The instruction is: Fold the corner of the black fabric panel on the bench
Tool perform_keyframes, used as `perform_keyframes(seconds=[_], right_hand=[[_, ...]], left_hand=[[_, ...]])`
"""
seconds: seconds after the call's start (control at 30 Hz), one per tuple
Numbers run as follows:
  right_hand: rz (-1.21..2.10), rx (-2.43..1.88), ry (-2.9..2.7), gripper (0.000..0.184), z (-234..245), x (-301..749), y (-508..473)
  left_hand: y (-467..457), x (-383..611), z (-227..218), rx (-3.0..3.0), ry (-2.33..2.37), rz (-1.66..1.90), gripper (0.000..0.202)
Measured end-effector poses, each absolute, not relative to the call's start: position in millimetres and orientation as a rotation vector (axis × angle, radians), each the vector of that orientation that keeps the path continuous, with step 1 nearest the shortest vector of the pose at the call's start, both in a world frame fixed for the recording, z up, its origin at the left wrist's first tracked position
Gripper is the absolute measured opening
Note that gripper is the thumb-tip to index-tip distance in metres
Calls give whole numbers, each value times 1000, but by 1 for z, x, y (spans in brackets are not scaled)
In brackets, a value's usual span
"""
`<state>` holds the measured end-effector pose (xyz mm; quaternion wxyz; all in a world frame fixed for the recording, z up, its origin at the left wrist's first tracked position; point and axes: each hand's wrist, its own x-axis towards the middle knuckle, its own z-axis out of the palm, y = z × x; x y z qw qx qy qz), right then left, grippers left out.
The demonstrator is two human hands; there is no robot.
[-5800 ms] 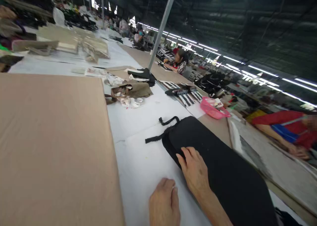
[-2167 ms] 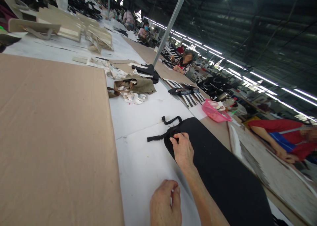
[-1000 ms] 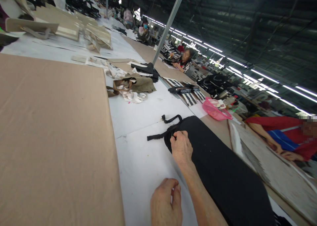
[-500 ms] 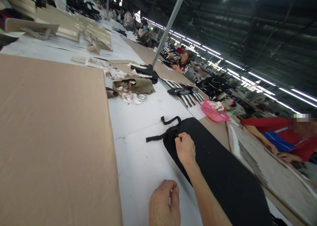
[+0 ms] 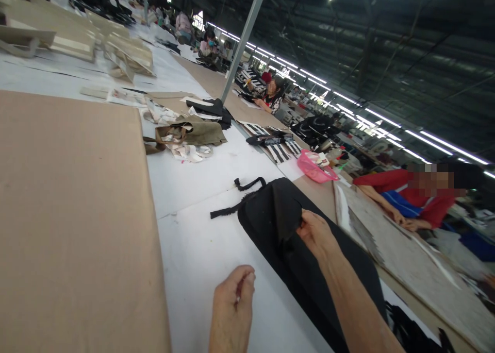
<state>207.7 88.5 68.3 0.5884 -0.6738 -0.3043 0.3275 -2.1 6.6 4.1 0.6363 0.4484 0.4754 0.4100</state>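
Observation:
A long black fabric panel (image 5: 350,250) with rounded corners lies slantwise on the white table sheet. My right hand (image 5: 315,232) pinches the edge of its top layer and folds that layer back, so a flap (image 5: 285,216) stands up and a layer beneath shows. Frayed black strips (image 5: 228,210) trail from the panel's far end. Left of the panel, apart from it, my left hand (image 5: 234,301) hovers over the white sheet (image 5: 197,250) with thumb and fingers curled together. Anything inside that grip is hidden.
A beige fabric-covered board or stack (image 5: 77,219) takes up the left. Beyond lie olive and pale scraps (image 5: 189,134), striped pieces (image 5: 276,141) and a pink basket (image 5: 315,167). A person in red (image 5: 436,208) sits at the right. A grey pole (image 5: 245,41) rises behind.
My right hand has drawn back toward the right, lifting and folding over the panel's top layer. My left hand keeps its curled shape. The whole view has shifted somewhat.

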Motion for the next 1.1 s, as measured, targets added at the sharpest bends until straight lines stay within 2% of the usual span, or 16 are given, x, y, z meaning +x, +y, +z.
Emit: perform_keyframes(seconds=[0.27, 0.5, 0.7, 0.9, 1.1], right_hand=[[832, -1545, -574, 7, 77, 210, 84], [776, -1719, -645, 14, 88, 207, 90], [708, -1837, -793, 17, 87, 206, 93], [729, -1812, -926, 12, 103, 189, 92], [744, -1666, -1007, 28, 116, 204, 54]], left_hand=[[13, 3, 26, 1012, 1059, 883, 44], [52, 72, 54, 1258, 1128, 941, 71], [82, 101, 60, 1153, 1161, 901, 65], [83, 102, 53, 943, 1070, 883, 35], [100, 93, 46, 641, 1074, 808, 28]])
